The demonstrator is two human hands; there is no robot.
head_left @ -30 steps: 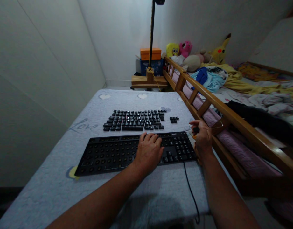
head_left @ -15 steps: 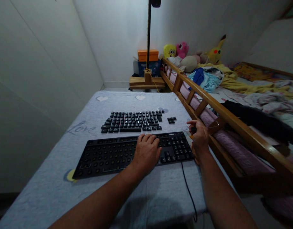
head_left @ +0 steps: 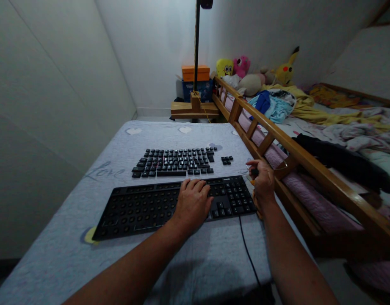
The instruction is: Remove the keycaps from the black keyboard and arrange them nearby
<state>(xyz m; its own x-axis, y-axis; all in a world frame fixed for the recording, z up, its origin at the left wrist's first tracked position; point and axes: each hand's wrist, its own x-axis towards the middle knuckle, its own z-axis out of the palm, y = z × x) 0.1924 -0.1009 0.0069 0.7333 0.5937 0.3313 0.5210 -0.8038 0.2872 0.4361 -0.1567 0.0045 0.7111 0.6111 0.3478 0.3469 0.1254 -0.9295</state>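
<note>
A black keyboard [head_left: 137,212] lies on the cloth-covered table, its left and middle parts stripped of keycaps so the key posts show. Its number pad still bears keycaps. My left hand [head_left: 193,201] rests flat on the keyboard, fingers stretched out. Beside the keyboard's right end, my right hand [head_left: 263,182] is closed on what looks like a wire keycap puller [head_left: 281,166], its thin wire sticking out to the right. A small black piece [head_left: 254,171], perhaps a keycap, shows at its fingertips. Removed keycaps [head_left: 172,163] lie in rows behind the keyboard.
A small group of keycaps [head_left: 227,160] sits apart on the right. Something orange [head_left: 252,182] shows under my right hand. The keyboard cable [head_left: 247,245] runs toward me. A wooden bed rail [head_left: 293,156] borders the table's right side.
The view has shifted slightly, so the scene sits a little further left. Both hands keep nearly the same places, with no grasp visibly changed.
</note>
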